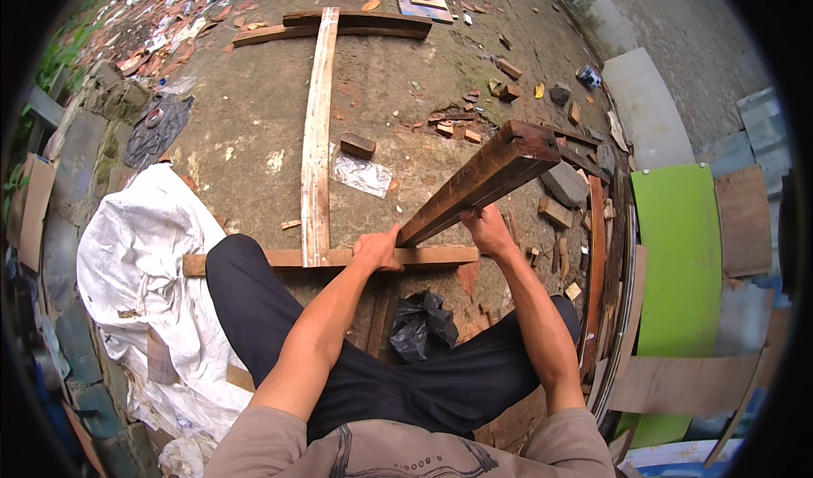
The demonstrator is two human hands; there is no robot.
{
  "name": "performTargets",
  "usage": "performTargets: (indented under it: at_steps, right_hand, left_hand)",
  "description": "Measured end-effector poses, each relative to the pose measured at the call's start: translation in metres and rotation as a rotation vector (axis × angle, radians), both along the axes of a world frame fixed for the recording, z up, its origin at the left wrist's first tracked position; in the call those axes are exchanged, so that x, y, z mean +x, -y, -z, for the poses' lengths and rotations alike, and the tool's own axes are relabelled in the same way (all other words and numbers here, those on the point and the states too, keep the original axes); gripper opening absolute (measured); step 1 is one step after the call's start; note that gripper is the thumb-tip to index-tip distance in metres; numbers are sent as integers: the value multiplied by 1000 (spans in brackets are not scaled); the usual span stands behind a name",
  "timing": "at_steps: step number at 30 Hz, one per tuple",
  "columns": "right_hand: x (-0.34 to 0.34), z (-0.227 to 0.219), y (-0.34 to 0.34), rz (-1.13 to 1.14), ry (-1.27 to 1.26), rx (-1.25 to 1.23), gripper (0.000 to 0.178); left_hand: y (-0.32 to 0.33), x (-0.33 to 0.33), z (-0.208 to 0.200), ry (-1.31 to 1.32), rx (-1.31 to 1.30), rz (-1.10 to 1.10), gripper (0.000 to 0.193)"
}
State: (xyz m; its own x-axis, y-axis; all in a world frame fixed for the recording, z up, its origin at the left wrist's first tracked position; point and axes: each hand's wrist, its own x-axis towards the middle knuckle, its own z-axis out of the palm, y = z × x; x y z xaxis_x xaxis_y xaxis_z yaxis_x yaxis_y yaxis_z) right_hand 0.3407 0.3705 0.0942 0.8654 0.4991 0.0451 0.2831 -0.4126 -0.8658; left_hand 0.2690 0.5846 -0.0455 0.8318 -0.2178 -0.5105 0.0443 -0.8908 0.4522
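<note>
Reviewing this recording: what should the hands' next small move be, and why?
Probably ease the dark beam squarer to the crosspiece with the right hand, while the left hand steadies its lower end: the beam looks slanted, and both hands are at it.

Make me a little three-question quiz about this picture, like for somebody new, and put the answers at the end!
1. Pick one: what is the right hand gripping?
A) the metal can
B) the dark wooden beam
C) the green panel

2. True or false: the black plastic bag lies between the person's legs.

3. Fill in the blank: the big cloth on the person's left is mostly ____ in colour.

Key:
1. B
2. True
3. White
</note>
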Motion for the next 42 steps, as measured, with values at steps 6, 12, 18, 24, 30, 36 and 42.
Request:
performTargets:
  at_steps: [6, 12, 18, 24, 30, 36, 42]
  right_hand:
    - [-1, -4, -9, -33, -2, 5, 61]
    - [-5, 5, -5, 2, 41, 64, 54]
    - [-7, 0, -11, 10, 13, 86, 51]
    - [-3, 9, -7, 1, -3, 31, 57]
    - [-5, 9, -13, 1, -29, 133, 59]
    - [-1, 18, -9, 27, -39, 136, 60]
    - [6, 25, -2, 54, -111, 38, 60]
  left_hand:
    - [-1, -1, 6, 25, 24, 12, 96]
    - [2, -1, 6, -16, 83, -25, 77]
    - [2, 3, 7, -81, 94, 5, 74]
    - [4, 3, 11, -53, 109, 1, 69]
    - [3, 2, 8, -27, 122, 19, 68]
    - [5, 2, 2, -43, 131, 36, 67]
    - [5, 3, 3, -40, 133, 54, 65]
